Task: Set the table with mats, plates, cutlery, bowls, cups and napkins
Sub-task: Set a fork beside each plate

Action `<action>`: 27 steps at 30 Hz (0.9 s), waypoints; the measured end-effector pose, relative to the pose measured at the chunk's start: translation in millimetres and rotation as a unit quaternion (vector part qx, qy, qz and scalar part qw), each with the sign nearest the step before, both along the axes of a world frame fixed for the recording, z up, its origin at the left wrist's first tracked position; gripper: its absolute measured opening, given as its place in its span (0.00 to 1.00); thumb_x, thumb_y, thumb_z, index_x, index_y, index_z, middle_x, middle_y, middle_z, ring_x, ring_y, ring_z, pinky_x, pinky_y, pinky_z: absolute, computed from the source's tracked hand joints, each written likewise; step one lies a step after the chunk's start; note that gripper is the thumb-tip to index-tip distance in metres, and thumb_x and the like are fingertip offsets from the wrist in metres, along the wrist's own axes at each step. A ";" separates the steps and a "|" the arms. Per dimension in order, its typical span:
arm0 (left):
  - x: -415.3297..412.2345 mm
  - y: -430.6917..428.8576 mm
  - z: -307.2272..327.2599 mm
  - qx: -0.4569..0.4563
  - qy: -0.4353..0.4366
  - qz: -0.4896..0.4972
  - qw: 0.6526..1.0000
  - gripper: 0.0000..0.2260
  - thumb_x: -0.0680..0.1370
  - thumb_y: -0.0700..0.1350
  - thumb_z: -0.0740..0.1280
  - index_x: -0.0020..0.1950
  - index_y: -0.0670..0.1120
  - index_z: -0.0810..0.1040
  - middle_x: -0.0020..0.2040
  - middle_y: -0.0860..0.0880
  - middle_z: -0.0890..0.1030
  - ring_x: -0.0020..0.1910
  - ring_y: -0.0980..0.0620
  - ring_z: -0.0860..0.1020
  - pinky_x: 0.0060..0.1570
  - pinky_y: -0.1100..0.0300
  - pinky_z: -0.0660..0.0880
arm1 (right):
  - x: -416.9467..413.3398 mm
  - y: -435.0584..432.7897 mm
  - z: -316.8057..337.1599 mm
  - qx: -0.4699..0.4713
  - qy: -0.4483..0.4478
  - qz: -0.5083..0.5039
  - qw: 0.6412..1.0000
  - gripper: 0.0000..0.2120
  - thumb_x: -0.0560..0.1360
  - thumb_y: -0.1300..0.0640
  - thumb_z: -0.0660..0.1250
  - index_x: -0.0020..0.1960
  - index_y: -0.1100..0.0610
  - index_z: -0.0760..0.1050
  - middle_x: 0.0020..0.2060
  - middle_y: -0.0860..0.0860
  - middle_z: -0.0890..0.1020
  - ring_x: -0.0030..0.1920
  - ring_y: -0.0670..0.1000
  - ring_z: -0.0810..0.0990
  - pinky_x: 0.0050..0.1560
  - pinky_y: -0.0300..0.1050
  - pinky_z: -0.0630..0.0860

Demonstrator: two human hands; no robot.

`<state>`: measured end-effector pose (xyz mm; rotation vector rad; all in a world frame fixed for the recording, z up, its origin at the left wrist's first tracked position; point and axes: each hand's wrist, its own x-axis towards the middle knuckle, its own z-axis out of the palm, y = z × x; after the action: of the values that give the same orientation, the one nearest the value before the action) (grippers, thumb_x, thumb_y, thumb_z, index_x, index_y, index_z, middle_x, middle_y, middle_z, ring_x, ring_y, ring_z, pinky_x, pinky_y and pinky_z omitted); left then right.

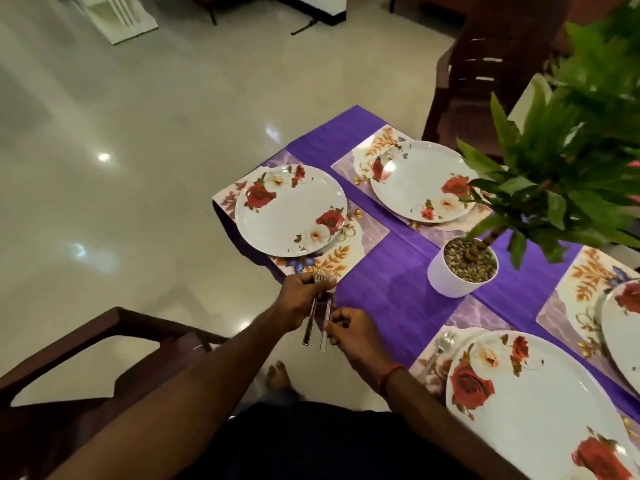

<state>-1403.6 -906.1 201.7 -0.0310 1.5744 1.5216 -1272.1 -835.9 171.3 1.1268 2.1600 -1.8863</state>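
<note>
My left hand (299, 299) grips a bunch of forks (317, 308) near their tines, just off the table's near-left edge. My right hand (349, 329) pinches the handle of one fork in the bunch. A floral mat (367, 242) with a rose-patterned plate (291, 209) lies just beyond the hands. A second mat (349, 168) and plate (420, 180) lie farther back. In the near-right place setting, a fork (440, 346) rests on a mat (460, 313) left of a large plate (536, 403). Another plate (621, 327) shows at the right edge.
A purple cloth (391, 289) covers the table. A white pot (453, 271) with a leafy plant (571, 161) stands in the middle. One dark wooden chair (79, 358) is at my left, another (485, 64) at the far side. The tiled floor (138, 168) lies left.
</note>
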 end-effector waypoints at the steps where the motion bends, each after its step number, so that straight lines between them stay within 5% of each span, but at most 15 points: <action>1: -9.0 -4.5 1.3 0.001 -0.008 -0.002 1.000 0.08 0.77 0.39 0.73 0.54 0.37 0.82 0.44 0.40 0.83 0.38 0.46 0.83 0.36 0.55 0.82 | -8.4 -3.6 0.0 -0.001 0.004 -0.006 1.000 0.04 0.77 0.57 0.71 0.46 0.57 0.81 0.31 0.50 0.82 0.28 0.42 0.78 0.33 0.39 0.72; 7: -68.0 -26.1 14.6 -0.005 -0.002 -0.054 0.999 0.07 0.81 0.43 0.69 0.53 0.39 0.83 0.38 0.46 0.84 0.31 0.51 0.82 0.26 0.64 0.74 | -61.9 -17.9 8.7 -0.009 0.018 -0.022 1.000 0.05 0.77 0.58 0.71 0.48 0.60 0.80 0.30 0.49 0.80 0.28 0.45 0.77 0.32 0.41 0.72; 12: -131.8 -36.2 19.7 -0.048 0.071 -0.067 0.994 0.06 0.76 0.41 0.75 0.42 0.40 0.82 0.31 0.49 0.82 0.28 0.55 0.78 0.22 0.68 0.67 | -116.5 -32.2 17.8 0.025 0.041 -0.017 0.999 0.05 0.77 0.59 0.71 0.49 0.62 0.81 0.35 0.54 0.84 0.31 0.45 0.80 0.33 0.36 0.75; 23: -212.5 -50.5 7.5 -0.027 0.069 -0.083 0.994 0.09 0.71 0.43 0.80 0.48 0.42 0.84 0.32 0.49 0.79 0.24 0.55 0.63 0.24 0.65 0.61 | -188.7 -42.4 28.2 0.036 0.042 -0.024 0.998 0.02 0.76 0.58 0.73 0.47 0.56 0.81 0.35 0.49 0.84 0.34 0.46 0.83 0.39 0.40 0.80; 27: -235.0 -36.6 6.7 -0.040 0.090 -0.089 0.991 0.10 0.72 0.44 0.79 0.49 0.41 0.85 0.40 0.45 0.85 0.25 0.56 0.63 0.25 0.64 0.62 | -205.3 -20.6 30.5 0.026 0.028 -0.040 0.998 0.04 0.76 0.58 0.73 0.49 0.57 0.82 0.38 0.53 0.85 0.35 0.48 0.84 0.38 0.41 0.81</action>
<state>-1638.5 -942.7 208.4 0.2019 1.7318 1.3510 -1477.4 -856.5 201.9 1.2013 2.2380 -1.9261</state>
